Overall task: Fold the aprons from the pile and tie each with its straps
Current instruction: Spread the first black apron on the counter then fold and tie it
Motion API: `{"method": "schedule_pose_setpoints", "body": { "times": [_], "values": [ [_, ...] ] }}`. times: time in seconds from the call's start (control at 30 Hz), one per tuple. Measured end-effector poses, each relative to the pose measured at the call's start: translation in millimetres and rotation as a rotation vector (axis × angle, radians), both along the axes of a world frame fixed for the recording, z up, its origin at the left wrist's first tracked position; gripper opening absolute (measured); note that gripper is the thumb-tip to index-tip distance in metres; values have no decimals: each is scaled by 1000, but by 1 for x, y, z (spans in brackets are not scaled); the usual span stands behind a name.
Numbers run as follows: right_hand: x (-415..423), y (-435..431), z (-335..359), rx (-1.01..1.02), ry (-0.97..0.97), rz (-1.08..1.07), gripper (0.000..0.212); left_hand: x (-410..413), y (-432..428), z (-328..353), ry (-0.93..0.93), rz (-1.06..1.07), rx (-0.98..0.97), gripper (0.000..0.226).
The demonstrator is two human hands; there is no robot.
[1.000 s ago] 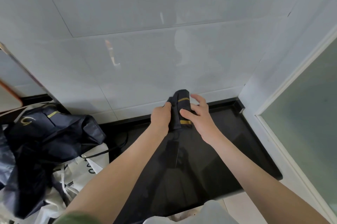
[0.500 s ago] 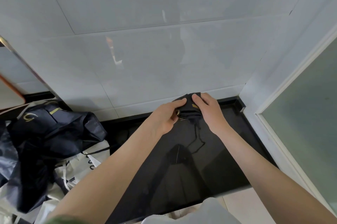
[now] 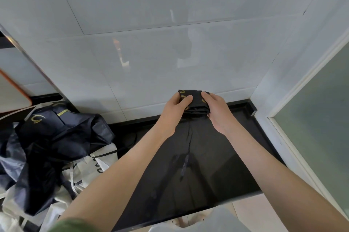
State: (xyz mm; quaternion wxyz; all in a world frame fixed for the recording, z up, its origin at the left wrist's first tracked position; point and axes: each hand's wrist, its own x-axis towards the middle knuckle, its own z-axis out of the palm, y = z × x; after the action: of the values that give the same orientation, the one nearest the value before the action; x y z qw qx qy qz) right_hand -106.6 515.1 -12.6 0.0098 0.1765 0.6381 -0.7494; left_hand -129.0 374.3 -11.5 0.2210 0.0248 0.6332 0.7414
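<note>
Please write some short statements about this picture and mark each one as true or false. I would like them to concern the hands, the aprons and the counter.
1. The left hand and the right hand both hold the folded apron. True.
2. The pile of aprons lies to the right of the hands. False: it lies to their left, on white bags.
3. A strap hangs down from the folded apron. True.
4. The counter is white. False: it is black and glossy.
5. The folded apron is dark with yellow markings. True.
</note>
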Motion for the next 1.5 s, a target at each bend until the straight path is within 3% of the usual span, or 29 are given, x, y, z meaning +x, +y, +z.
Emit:
{"method": "schedule_pose_setpoints", "body": {
  "times": [0.2,0.3,0.47,0.63,0.7,0.77,0.83,0.9,0.97,1.13,1.27,1.5],
  "values": [
    [5,5,0,-194,10,220,59,-1,-9,-3,-122,-62,23,48],
    [6,9,-7,-224,12,176,69,-1,-13,-6,-135,-30,75,42],
    [7,1,-15,-150,15,53,16,3,-12,-3,-82,-35,15,12],
    [13,-1,-17,-267,-27,68,50,5,-11,-8,-91,-10,-86,21],
    [14,2,-16,-360,-49,155,51,8,-10,-13,-54,-45,-94,19],
    [16,4,-14,-406,-55,232,42,13,-9,-13,-55,-91,-52,31],
    [15,4,-16,-445,-51,132,47,17,-8,-12,-58,-134,-14,49],
    [14,5,-19,-451,-70,-57,67,19,-5,-14,-42,-174,-35,65],
    [14,5,-20,-451,-94,-122,77,20,-2,-15,-51,-197,-57,70],
    [24,5,-8,-511,-109,59,37,16,0,-13,-109,-206,-97,40],
    [27,8,-8,-476,-37,74,25,8,-5,-6,-200,-201,-125,36],
    [31,10,5,-355,-115,253,19,5,-9,5,-238,-362,-79,30]
  ]
}}
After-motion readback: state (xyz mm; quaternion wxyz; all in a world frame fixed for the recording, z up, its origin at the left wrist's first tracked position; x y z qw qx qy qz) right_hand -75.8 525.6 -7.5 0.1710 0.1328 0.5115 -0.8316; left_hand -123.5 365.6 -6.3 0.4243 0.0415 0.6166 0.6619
